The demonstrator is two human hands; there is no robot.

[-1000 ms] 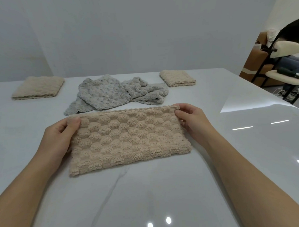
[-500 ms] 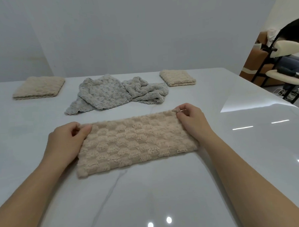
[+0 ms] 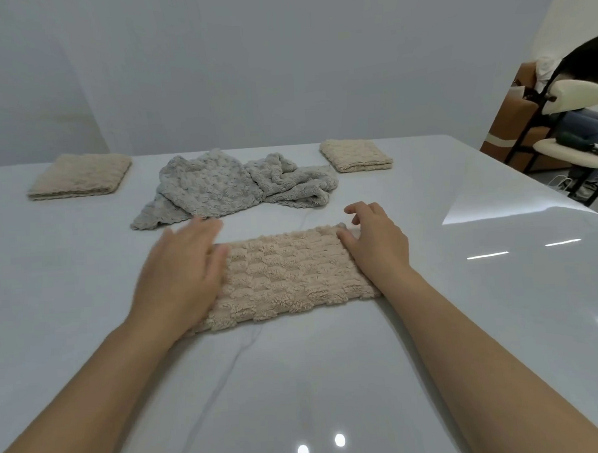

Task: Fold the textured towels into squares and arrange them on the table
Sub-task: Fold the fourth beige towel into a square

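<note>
A beige textured towel (image 3: pixel 286 278), folded into a long rectangle, lies flat in the middle of the white table (image 3: pixel 297 380). My left hand (image 3: pixel 179 272) is blurred and lies flat over the towel's left end with fingers extended. My right hand (image 3: pixel 377 243) rests on the towel's right end, fingers spread, gripping nothing. Behind lies a crumpled grey towel (image 3: pixel 234 188). One folded beige square (image 3: pixel 79 175) sits at the far left and another folded beige square (image 3: pixel 356 154) at the far right.
The table's right edge (image 3: pixel 528 182) runs diagonally past my right arm. Beyond it stand a chair (image 3: pixel 574 118) and a seated person. A plain grey wall (image 3: pixel 283 62) rises behind the table.
Both hands have let go of the towel's far corners. The left hand has swept inward over the left end, and the right hand has opened on the right end. The towel sits slightly farther right.
</note>
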